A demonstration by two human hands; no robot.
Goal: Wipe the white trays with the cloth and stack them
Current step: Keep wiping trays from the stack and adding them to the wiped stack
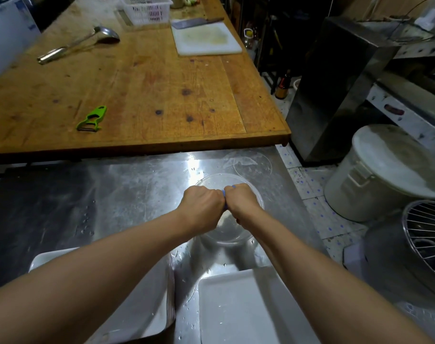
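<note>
Both fists meet knuckle to knuckle above a clear bowl (pixel 232 209) on the steel counter (pixel 127 194); the left hand (pixel 203 203) and right hand (pixel 241 199) curl tightly round a blue cloth (pixel 224 194) (only a sliver shows between them); nearer the body, one white tray (pixel 238 306) lies under the right forearm; a stack of trays (pixel 159 299) sits beneath the left forearm.

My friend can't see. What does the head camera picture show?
Two fists, left hand and right hand, squeeze a blue cloth over a clear bowl on a wet steel counter. White trays sit nearer.
</note>
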